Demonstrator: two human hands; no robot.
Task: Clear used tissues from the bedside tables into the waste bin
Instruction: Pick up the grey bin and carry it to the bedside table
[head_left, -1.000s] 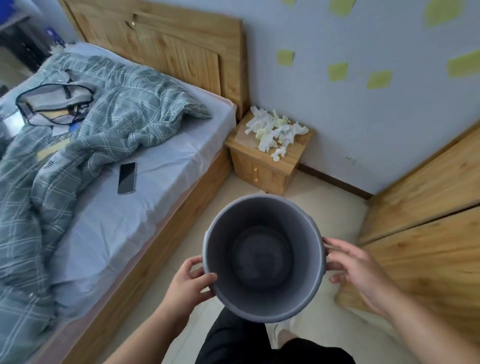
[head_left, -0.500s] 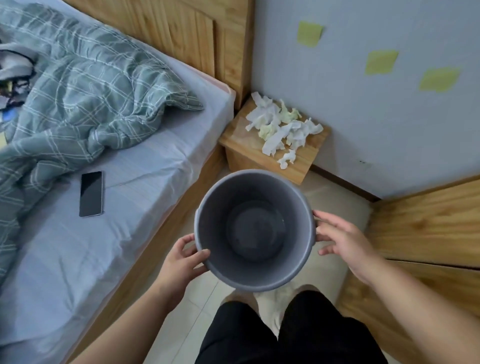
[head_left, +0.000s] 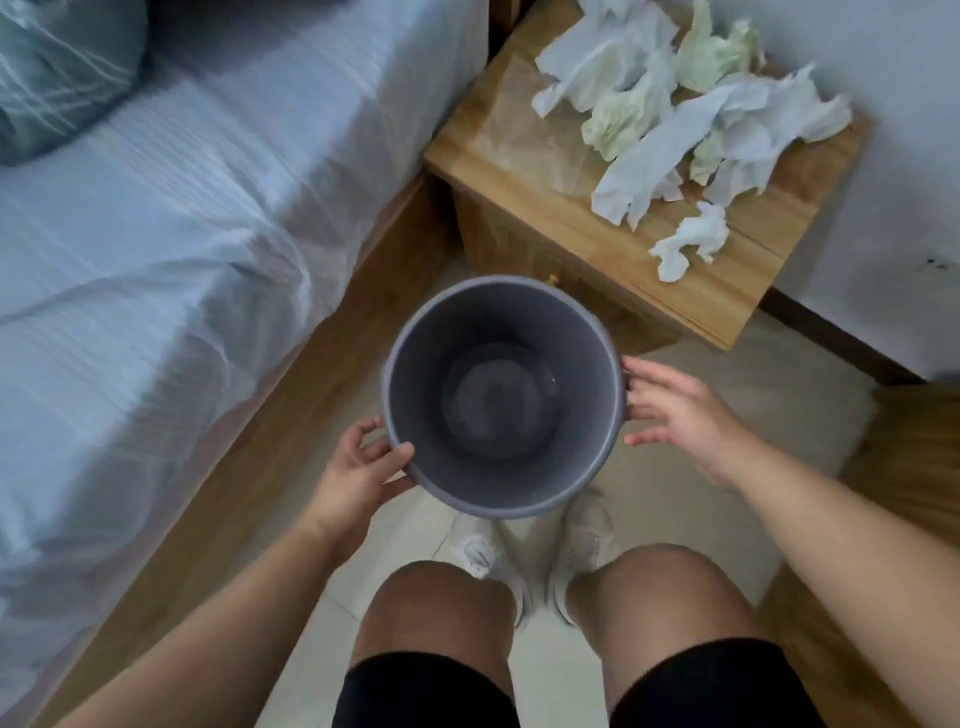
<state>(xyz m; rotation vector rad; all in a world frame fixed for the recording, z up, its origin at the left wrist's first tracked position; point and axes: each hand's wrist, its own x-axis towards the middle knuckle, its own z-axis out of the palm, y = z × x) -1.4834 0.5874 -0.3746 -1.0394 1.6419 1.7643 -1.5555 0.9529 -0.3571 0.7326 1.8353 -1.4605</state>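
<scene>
A grey round waste bin (head_left: 587, 488) with nothing inside it is held low between the bed and a wooden bedside table (head_left: 524, 176). My left hand (head_left: 358, 467) grips its near-left rim, thumb over the edge. My right hand (head_left: 685, 410) rests against its right side with the fingers spread. A heap of crumpled white and pale green tissues (head_left: 675, 104) covers the table top. One small white wad (head_left: 691, 239) lies apart near the table's front edge.
The bed with a pale blue sheet (head_left: 156, 234) and wooden frame runs along the left. A grey-green quilt (head_left: 57, 67) lies at top left. A white wall stands behind the table, and wooden furniture (head_left: 919, 447) is at the right. My knees and white shoes are over the tiled floor below.
I have stepped closer to the bedside table and the view has tilted down. The bin has gone lower, held in both hands. The phone and most of the quilt have left the view.
</scene>
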